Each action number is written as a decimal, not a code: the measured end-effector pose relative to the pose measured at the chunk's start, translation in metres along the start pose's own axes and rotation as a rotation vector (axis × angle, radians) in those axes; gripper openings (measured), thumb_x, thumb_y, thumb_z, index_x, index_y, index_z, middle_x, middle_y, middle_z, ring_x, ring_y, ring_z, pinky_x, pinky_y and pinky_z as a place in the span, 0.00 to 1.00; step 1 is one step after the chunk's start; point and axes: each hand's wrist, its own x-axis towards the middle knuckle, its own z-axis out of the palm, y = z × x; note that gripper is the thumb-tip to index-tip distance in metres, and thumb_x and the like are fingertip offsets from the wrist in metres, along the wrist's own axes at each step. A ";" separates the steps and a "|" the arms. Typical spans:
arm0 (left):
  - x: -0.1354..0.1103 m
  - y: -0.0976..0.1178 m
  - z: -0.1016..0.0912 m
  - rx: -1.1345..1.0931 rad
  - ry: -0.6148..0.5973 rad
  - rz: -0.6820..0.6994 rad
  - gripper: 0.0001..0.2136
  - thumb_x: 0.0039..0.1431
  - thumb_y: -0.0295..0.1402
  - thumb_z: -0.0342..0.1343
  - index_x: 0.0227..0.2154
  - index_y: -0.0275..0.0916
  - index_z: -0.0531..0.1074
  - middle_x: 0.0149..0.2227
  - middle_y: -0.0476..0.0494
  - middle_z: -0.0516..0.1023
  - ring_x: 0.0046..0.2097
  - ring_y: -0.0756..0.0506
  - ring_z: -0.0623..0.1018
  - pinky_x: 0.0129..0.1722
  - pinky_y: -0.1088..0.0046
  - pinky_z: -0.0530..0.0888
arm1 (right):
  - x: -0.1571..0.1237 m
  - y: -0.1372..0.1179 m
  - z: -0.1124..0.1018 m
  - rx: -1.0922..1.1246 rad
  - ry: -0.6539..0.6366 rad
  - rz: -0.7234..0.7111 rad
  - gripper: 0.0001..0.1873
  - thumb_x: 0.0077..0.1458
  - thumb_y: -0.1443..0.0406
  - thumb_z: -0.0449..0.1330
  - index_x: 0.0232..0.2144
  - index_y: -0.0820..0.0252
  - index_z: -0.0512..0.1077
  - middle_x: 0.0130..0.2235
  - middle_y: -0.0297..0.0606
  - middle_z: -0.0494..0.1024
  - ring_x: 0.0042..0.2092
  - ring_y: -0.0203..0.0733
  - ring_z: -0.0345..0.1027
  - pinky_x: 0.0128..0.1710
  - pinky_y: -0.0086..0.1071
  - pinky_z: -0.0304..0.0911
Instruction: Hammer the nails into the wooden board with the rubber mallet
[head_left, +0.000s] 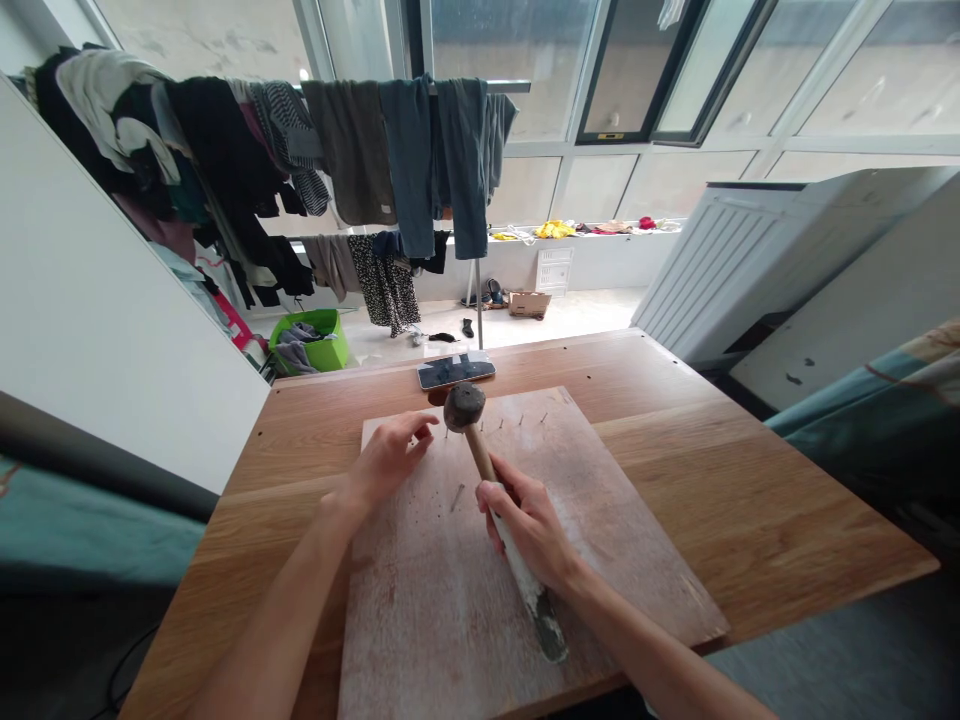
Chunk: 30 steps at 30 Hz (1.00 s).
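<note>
My right hand (525, 510) is wrapped round the wooden handle of a mallet (464, 407) with a dark, rounded head. The mallet head is over the far part of a worn board (420, 600), and the handle slants back toward me. My left hand (394, 455) is left of the head, its fingers curled and thumb and fingertips close together. What they pinch, if anything, is too small to make out. Several thin nails (520, 421) stand in a row along the board's far side. One loose nail (457, 497) lies between my hands, near small dark holes.
The board rests on a wooden table (675, 470). A phone (456, 370) lies beyond it near the far edge. Behind are hanging clothes (349, 150) and a green basket (322, 340). A white appliance (720, 260) stands at right, a white panel (112, 300) at left.
</note>
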 end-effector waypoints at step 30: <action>-0.002 -0.012 0.016 -0.212 0.103 -0.155 0.10 0.57 0.27 0.56 0.41 0.42 0.73 0.31 0.52 0.81 0.29 0.50 0.77 0.33 0.76 0.74 | 0.005 0.000 0.016 -0.129 -0.061 -0.007 0.22 0.63 0.59 0.56 0.58 0.57 0.72 0.28 0.27 0.71 0.18 0.29 0.62 0.18 0.24 0.59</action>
